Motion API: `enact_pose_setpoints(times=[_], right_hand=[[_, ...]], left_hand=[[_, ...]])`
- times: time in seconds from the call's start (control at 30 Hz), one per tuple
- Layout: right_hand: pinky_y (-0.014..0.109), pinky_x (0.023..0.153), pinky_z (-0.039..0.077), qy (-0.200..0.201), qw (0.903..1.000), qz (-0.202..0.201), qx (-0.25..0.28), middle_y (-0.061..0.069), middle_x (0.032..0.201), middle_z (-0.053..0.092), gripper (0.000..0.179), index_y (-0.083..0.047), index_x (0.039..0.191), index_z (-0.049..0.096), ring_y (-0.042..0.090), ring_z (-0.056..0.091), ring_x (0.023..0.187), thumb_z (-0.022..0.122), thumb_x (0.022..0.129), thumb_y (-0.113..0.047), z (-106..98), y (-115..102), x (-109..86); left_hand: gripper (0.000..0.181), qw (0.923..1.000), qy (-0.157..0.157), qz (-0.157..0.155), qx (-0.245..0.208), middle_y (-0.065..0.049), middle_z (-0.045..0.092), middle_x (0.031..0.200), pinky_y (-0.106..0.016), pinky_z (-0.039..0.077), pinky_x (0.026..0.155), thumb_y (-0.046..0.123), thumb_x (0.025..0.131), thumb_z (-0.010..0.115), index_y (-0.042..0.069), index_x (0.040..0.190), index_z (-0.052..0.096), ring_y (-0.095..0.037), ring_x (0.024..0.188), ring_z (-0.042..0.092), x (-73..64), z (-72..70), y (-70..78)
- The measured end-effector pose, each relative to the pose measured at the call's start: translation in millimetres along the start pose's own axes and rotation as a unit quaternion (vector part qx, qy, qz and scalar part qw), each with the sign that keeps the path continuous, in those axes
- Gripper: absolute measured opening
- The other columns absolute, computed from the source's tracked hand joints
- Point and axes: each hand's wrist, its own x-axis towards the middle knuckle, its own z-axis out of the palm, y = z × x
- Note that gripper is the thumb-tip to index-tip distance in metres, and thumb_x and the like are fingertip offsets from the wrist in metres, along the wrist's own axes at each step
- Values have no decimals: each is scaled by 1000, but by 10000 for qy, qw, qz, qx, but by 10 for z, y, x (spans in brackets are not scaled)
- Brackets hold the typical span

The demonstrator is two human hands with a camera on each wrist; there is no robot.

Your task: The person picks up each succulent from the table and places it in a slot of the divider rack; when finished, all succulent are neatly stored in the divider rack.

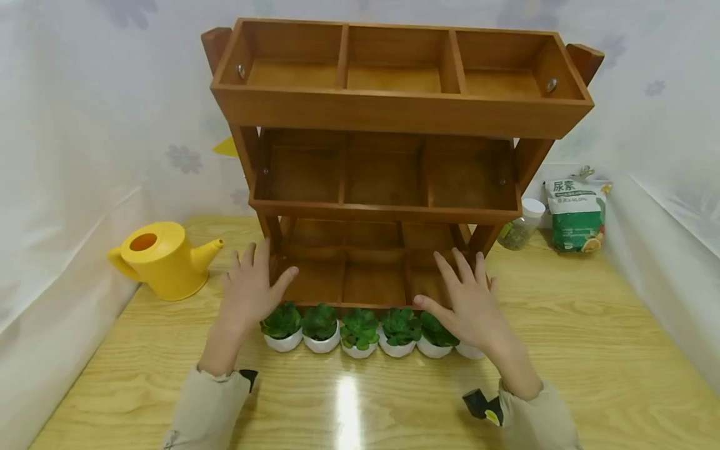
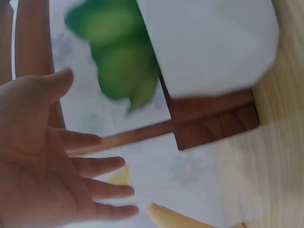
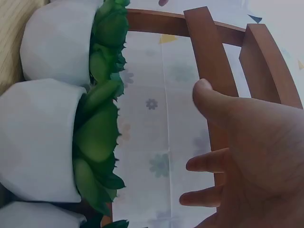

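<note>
A brown wooden three-tier shelf [image 1: 394, 115], each tier split into compartments, stands in the middle of the table. In front of its bottom tier a row of several small green succulents [image 1: 360, 328] sits in white pots [image 1: 322, 345]. My left hand [image 1: 247, 294], fingers spread, is over the row's left end by the shelf's lower left side. Mirroring it, my right hand [image 1: 467, 306] spreads its fingers at the right end, partly covering the last pot. Both wrist views show bare palms, with a white pot [image 2: 213, 47] close to the left one.
A yellow watering can [image 1: 163, 259] stands left of the shelf, its spout pointing right. To the right are a clear jar with a white lid [image 1: 523, 225] and a green-and-white bag [image 1: 578, 215] closed with a clip. Patterned white sheeting [image 1: 112, 94] hangs around the wooden table [image 1: 304, 406].
</note>
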Motion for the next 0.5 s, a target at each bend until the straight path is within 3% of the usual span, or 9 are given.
enact_pose_setpoints(times=[0.1, 0.27, 0.4, 0.5], right_hand=[[80, 95, 18, 120, 9997, -127, 175, 30, 150, 24, 81, -5, 151, 28, 64, 13, 132, 61, 91, -48, -31, 55, -21], [67, 99, 33, 342, 9963, -374, 696, 31, 144, 35, 77, 1, 147, 32, 53, 35, 128, 68, 90, -36, -73, 208, -75], [63, 91, 42, 737, 9908, -415, 1055, 30, 132, 49, 69, 5, 142, 39, 49, 49, 116, 71, 89, -26, -132, 362, -132], [62, 83, 47, 1111, 9862, -397, 1162, 30, 120, 58, 63, 6, 138, 44, 49, 57, 105, 72, 87, -19, -176, 486, -173]], left_hand=[[79, 9971, -23, 103, -759, -34, 23, 149, -69, 25, 103, 44, 99, 49, -5, 151, 15, -55, 134, 22, 125, -92, -79], [79, 9839, -74, 336, -1752, -31, 20, 152, -61, 26, 107, 38, 100, 49, -3, 152, 7, -48, 136, 25, 402, -237, -185], [69, 9680, 1, 327, -2489, -28, 32, 147, -57, 36, 103, 33, 98, 54, 0, 150, 21, -45, 131, 37, 557, -323, -258], [59, 9601, 217, 299, -2772, -24, 41, 140, -54, 43, 99, 29, 97, 57, 0, 143, 34, -42, 126, 45, 611, -365, -306]])
